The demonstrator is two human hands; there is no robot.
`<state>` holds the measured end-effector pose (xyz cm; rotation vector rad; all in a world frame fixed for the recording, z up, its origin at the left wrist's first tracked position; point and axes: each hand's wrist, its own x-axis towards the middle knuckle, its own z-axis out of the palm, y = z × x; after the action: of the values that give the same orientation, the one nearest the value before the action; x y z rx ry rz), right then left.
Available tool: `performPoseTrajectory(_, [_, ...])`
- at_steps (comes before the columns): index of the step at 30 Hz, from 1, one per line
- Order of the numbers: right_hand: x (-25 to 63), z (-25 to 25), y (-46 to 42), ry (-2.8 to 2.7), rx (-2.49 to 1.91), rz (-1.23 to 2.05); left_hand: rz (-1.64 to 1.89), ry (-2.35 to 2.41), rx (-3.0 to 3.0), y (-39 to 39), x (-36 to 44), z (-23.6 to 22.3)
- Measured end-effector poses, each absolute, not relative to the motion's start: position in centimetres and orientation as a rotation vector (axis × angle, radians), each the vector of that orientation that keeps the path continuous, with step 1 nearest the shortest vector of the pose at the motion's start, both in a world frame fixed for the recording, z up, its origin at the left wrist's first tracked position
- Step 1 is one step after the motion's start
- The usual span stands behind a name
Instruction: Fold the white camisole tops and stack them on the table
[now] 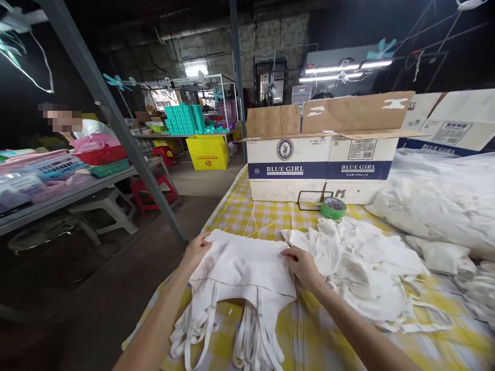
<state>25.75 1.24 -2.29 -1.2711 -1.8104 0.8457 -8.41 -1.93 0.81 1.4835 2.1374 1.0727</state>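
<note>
Lying at six o'clock on yellow-checked cloth (228,216), the creased white garment (247,265) trails looped straps (251,335); left hand (197,252) pinches its ten-o'clock edge, right hand (301,264) its two-o'clock edge.

Behind the white strapped garments (247,265), a strip of the checked tablecloth (232,216) was left uncovered, over which a hand could be passed sideways. Farther back, the way was closed by the Blue Girl carton (286,180), with a green tape roll (333,208) and a black wire frame (309,208) before it. Passage to the right was obstructed by a heap of white garments (359,263), then by a big plastic bag (441,201).
</note>
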Motion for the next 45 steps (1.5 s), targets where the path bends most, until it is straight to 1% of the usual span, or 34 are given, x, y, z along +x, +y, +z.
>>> performPoseTrajectory(3, [25.8,-1.8,1.5,-1.852,-1.234,0.846,1.086,2.198,1.561,-2.4,-9.0,1.6])
performPoseTrajectory(6, [25.5,-1.4,2.3,-1.841,-1.214,0.873,1.112,2.388,1.718,-2.1,-9.0,2.6])
performPoseTrajectory(9, [24.8,-1.5,3.3,-1.825,-1.280,0.781,0.872,2.613,1.859,-0.4,-8.2,3.1])
performPoseTrajectory(11, [24.3,-2.0,3.6,-1.833,-1.315,0.715,0.659,2.654,1.911,1.1,-7.5,2.8])
performPoseTrajectory(13, [23.9,-2.6,3.6,-1.838,-1.335,0.684,0.521,2.623,1.949,2.3,-6.9,2.0])
performPoseTrajectory(18, [24.0,-3.7,2.7,-1.946,-1.352,0.489,0.311,2.561,1.988,3.4,-6.7,0.2])
performPoseTrajectory(22, [24.6,-2.9,0.4,-2.007,-1.328,0.221,0.222,2.571,1.986,3.1,-6.4,0.5])
performPoseTrajectory(24, [24.8,-2.3,-1.4,-2.112,-1.273,0.167,0.233,2.571,2.054,2.6,-5.9,0.8])
performPoseTrajectory(26, [24.9,-2.0,-3.4,-2.273,-1.198,0.207,0.258,2.468,2.210,1.8,-5.4,0.7])
performPoseTrajectory(28, [25.2,-2.2,-5.0,-2.421,-1.131,0.288,0.202,2.230,2.329,0.7,-5.4,0.1])
performPoseTrajectory(31, [26.1,-2.9,-6.3,-2.525,-1.090,0.377,0.043,1.944,2.243,-1.2,-6.4,-0.8])
performPoseTrajectory(34, [26.9,-2.9,-6.7,-2.534,-1.087,0.414,-0.006,1.874,2.141,-2.6,-7.4,-0.7])
performPoseTrajectory(37, [27.5,-2.1,-7.2,-2.530,-1.066,0.418,-0.042,1.940,2.093,-3.4,-6.7,0.2])
performPoseTrajectory(39, [28.2,-1.3,-7.3,-2.514,-1.048,0.368,-0.022,2.040,2.138,-3.9,-5.1,0.7])
performPoseTrajectory(41, [29.8,-0.6,-6.8,-2.454,-1.094,0.249,0.037,2.062,2.261,-4.5,-2.9,0.8])
performPoseTrajectory(43, [32.6,0.0,-5.5,-2.306,-1.260,0.060,0.095,1.946,2.411,-5.4,-0.6,0.7])
performPoseTrajectory(45, [36.2,0.6,-4.0,-2.096,-1.517,-0.143,0.140,1.734,2.557,-6.2,1.8,0.6])
